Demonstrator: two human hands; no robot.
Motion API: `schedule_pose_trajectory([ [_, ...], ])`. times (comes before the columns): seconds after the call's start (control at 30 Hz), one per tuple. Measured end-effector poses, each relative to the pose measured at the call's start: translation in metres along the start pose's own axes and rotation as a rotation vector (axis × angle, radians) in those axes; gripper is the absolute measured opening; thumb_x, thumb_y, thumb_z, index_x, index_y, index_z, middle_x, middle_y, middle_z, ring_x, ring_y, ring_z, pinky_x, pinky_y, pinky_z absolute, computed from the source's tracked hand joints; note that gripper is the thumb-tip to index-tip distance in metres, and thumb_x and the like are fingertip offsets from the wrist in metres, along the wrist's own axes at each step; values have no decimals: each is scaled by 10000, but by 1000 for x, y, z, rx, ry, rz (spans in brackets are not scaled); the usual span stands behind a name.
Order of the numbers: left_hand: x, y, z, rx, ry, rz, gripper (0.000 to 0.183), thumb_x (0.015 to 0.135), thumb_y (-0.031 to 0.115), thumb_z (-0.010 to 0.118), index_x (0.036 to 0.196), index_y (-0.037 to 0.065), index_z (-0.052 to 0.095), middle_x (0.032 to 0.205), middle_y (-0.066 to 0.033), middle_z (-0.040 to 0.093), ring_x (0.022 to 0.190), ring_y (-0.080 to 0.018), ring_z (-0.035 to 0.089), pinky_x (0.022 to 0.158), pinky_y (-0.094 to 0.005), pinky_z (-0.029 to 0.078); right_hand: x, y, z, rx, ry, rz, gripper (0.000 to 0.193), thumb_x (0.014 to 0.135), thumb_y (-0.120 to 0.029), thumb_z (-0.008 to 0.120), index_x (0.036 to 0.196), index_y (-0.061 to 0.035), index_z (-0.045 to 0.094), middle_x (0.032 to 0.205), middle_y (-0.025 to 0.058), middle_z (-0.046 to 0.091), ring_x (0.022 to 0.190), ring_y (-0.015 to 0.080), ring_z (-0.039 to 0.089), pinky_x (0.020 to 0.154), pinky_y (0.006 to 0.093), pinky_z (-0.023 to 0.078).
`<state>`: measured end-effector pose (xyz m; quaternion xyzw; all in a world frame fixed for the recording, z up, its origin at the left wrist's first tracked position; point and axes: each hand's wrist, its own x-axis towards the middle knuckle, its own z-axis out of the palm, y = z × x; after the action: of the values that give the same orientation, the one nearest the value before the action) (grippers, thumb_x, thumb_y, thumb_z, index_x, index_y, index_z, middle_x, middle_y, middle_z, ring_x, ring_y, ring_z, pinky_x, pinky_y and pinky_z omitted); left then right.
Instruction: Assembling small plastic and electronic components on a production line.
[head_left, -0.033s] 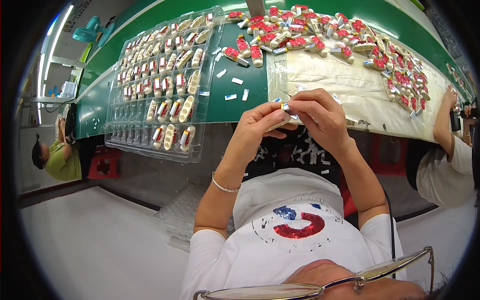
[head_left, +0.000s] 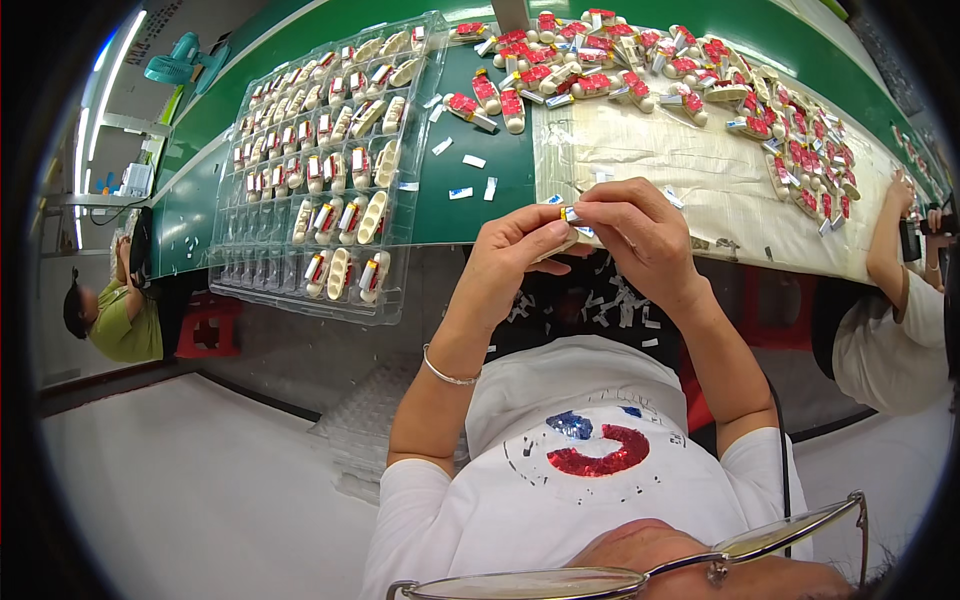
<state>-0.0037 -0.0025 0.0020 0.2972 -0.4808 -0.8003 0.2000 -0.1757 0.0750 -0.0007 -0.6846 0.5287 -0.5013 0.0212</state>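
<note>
In front of my chest, over the table's near edge, both hands meet at a small part. My left hand point(head_left: 515, 250) is closed, pinching a cream oval casing point(head_left: 556, 250) that shows only in part under the fingers. A small silver battery cell with a yellow end point(head_left: 571, 214) sits at the fingertips of both hands. My right hand point(head_left: 645, 235) is closed on that cell with thumb and forefinger. How cell and casing join is hidden by the fingers.
A clear plastic tray point(head_left: 400, 255) with rows of cream casings stands at the left. A heap of red-wrapped casings with silver cells point(head_left: 600, 60) covers the far right of the green table point(head_left: 470, 215). White paper strips point(head_left: 474, 161) lie about. Other people sit at both sides.
The silver cell has shifted slightly between my fingertips. Both hands stay in nearly the same place.
</note>
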Motion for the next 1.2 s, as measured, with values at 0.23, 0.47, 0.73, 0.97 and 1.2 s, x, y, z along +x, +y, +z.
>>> schedule_pose_trajectory([
  [0.23,-8,-5,-4,77,118,109,227,910,197,640,1004,-6,679,879,-87,703,778,-150,693,634,-210,521,1,-14,-5,281,-141,240,215,822,-15,678,1034,-51,674,913,75,646,848,181,641,713,271,521],
  [0.47,-12,-3,-3,52,157,126,197,896,170,649,989,1,688,858,-78,704,762,-124,677,638,-201,510,-6,-15,-3,903,-159,719,213,903,-37,581,1103,26,619,1009,70,656,856,112,640,754,241,513],
  [0.73,-12,1,2,90,183,113,186,889,177,659,955,5,688,828,-65,702,720,-91,658,626,-192,496,-6,-11,-3,991,-156,810,204,894,-22,575,1085,39,614,969,92,653,837,127,645,756,241,518],
  [0.97,-7,1,1,105,189,125,165,887,173,666,928,15,690,810,-49,692,712,-86,655,620,-189,488,-5,-7,0,988,-131,866,180,882,-41,595,1041,35,630,913,86,656,800,120,640,739,238,520],
  [1.2,-3,4,2,143,160,107,171,889,191,667,909,24,692,803,-39,688,709,-79,651,611,-192,494,-5,-3,-1,1026,-129,916,192,876,-63,594,1040,31,630,891,78,652,809,126,649,747,244,525],
])
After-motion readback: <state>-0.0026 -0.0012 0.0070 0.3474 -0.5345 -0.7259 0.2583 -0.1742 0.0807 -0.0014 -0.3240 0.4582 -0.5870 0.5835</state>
